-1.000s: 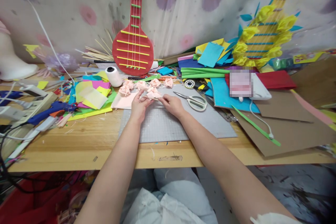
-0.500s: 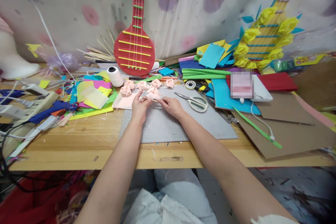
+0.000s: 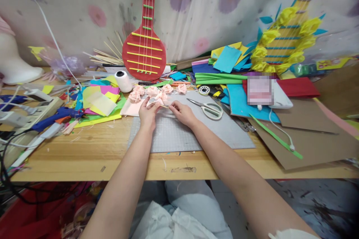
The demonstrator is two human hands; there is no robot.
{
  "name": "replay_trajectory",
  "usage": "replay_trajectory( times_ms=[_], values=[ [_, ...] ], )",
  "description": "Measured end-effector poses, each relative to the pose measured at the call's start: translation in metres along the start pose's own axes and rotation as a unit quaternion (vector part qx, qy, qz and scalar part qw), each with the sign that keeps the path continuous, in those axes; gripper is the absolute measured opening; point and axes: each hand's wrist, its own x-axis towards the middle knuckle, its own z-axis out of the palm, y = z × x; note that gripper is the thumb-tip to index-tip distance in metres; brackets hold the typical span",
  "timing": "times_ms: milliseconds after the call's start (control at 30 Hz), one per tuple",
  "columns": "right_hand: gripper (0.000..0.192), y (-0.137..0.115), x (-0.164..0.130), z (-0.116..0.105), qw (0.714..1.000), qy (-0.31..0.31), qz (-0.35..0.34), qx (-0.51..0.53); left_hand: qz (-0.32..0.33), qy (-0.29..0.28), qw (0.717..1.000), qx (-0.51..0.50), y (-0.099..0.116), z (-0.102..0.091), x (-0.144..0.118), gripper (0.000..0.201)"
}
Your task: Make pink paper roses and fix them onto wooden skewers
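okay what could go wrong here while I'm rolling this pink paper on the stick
The pink paper piece is small and pinched only by the left hand and right hand, so it could tear or unroll. The finished pink roses sit just behind and might get knocked. The scissors lie near your right wrist.

A small pale-pink paper piece [image 3: 159,101] on a thin stick [image 3: 165,106] — raised just above the grey cutting mat [image 3: 190,134].
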Motion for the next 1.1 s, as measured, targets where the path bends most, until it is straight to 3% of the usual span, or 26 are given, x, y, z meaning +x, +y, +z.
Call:
replay_trajectory(
  times_ms=[500, 833, 1100],
  values=[
    [0.027, 0.007, 0.006, 0.002, 0.976, -0.053, 0.004, 0.211, -0.011, 0.024, 1.000, -0.014, 0.004, 0.001, 0.000, 0.051],
    [0.023, 0.008, 0.005, 0.001, 0.971, -0.048, -0.006, 0.236, 0.024, 0.040, 0.999, -0.004, 0.004, 0.001, 0.002, 0.041],
    [0.022, 0.011, 0.006, 0.006, 0.985, -0.027, -0.014, 0.171, 0.028, 0.028, 0.999, -0.019, 0.000, -0.002, 0.005, 0.040]
  ],
)
